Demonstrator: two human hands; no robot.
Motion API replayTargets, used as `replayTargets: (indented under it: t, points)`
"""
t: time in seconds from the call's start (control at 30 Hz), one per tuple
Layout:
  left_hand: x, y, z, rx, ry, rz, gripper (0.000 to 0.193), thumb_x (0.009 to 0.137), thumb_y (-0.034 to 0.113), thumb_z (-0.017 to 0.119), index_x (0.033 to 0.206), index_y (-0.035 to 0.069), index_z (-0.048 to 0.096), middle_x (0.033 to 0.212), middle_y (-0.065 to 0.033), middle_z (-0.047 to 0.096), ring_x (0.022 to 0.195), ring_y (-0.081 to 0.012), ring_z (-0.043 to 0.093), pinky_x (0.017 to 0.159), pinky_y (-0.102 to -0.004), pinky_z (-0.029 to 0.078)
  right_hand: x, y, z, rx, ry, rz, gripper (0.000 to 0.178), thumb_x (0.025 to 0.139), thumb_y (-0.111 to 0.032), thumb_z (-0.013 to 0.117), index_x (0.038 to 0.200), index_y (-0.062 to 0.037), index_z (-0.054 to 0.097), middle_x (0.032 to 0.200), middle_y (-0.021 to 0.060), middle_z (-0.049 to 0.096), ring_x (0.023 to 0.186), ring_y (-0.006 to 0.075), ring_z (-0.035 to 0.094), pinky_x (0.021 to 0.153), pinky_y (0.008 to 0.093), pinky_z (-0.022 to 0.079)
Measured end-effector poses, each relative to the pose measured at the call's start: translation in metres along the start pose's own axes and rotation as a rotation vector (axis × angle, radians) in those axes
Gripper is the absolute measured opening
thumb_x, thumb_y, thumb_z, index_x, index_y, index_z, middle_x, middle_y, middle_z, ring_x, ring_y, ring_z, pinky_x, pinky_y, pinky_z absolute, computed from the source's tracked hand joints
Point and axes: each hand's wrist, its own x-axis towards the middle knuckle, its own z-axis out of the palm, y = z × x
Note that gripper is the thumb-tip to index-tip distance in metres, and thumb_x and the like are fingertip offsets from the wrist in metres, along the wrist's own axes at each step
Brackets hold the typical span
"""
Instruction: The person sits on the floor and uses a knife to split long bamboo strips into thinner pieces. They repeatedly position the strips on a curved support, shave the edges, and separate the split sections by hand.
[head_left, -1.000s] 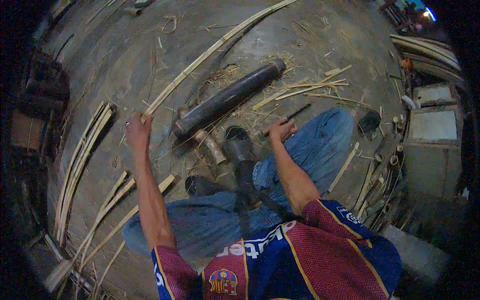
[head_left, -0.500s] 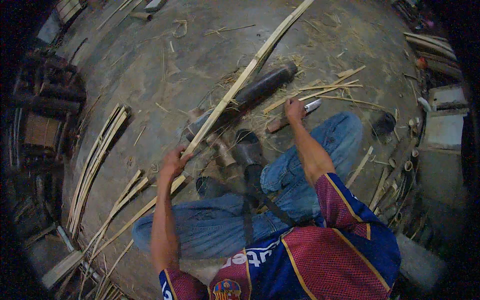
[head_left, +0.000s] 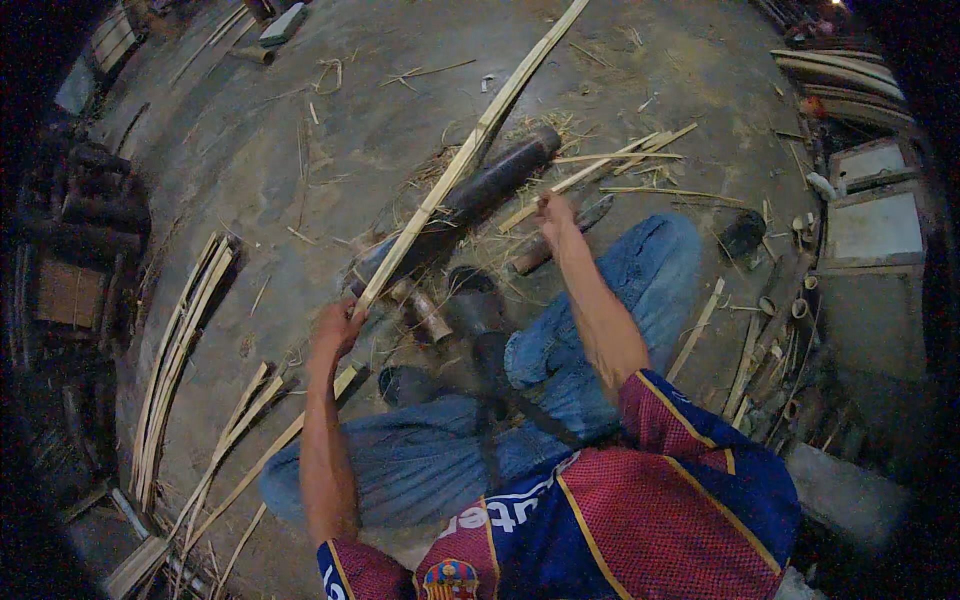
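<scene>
A long pale bamboo strip (head_left: 440, 190) slants from lower left to the far top, lying across a dark round log (head_left: 500, 185). My left hand (head_left: 340, 325) is closed around its near end. My right hand (head_left: 556, 213) is pinched at the near end of a short thin bamboo strip (head_left: 605, 170), right of the log. Under that wrist lies a knife, its wooden handle (head_left: 530, 260) on one side and its blade (head_left: 597, 212) on the other; the hand is off the handle.
Bundles of bamboo strips (head_left: 185, 360) lie on the floor at left. A short cut bamboo piece (head_left: 425, 312) sits before my crossed legs (head_left: 620, 310). Shavings (head_left: 440, 165) surround the log. Bamboo tubes (head_left: 795, 300) and pale panels (head_left: 875, 225) stand at right.
My right hand has left the knife, which stays on the floor, and has taken the short strip, whose far end has swung upward. My left hand still holds the long strip. The view has shifted slightly.
</scene>
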Motion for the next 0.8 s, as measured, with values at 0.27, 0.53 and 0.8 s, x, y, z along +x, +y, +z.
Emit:
replayTargets:
  t: [0.27, 0.53, 0.8]
  points:
    - [-0.008, 0.011, -0.011, 0.047, 0.01, 0.084, 0.038, 0.084, 0.035, 0.064, 0.111, 0.008, 0.064, 0.099, -0.0208, 0.066, 0.094, -0.036, 0.063, 0.079, -0.0435, 0.048, -0.219, 0.003, 0.029, 0.323, -0.741, 0.412, 0.021, 0.091, -0.014, 0.06, 0.111, -0.0136, 0.055, 0.104, 0.0033, 0.063, 0.088, 0.0159, 0.059, 0.077, 0.0294, 0.05]
    - [-0.009, 0.017, -0.011, 0.0, 0.022, 0.07, 0.037, 0.085, 0.037, 0.063, 0.108, 0.008, 0.066, 0.094, -0.0213, 0.066, 0.09, -0.0365, 0.063, 0.076, -0.0447, 0.048, -0.333, 0.008, 0.009, 0.087, -0.893, 0.537, 0.022, 0.094, -0.018, 0.057, 0.115, -0.0122, 0.053, 0.111, 0.0032, 0.061, 0.102, 0.0154, 0.059, 0.078, 0.0288, 0.054]
    - [-0.008, 0.009, -0.004, 0.079, 0.062, 0.118, 0.04, 0.087, 0.041, 0.06, 0.109, 0.008, 0.064, 0.102, -0.0191, 0.066, 0.099, -0.0371, 0.061, 0.083, -0.0458, 0.047, -0.323, 0.061, -0.012, -0.335, -0.918, 0.257, 0.023, 0.094, -0.022, 0.058, 0.113, -0.0094, 0.052, 0.105, 0.0059, 0.057, 0.096, 0.0146, 0.057, 0.07, 0.0293, 0.053]
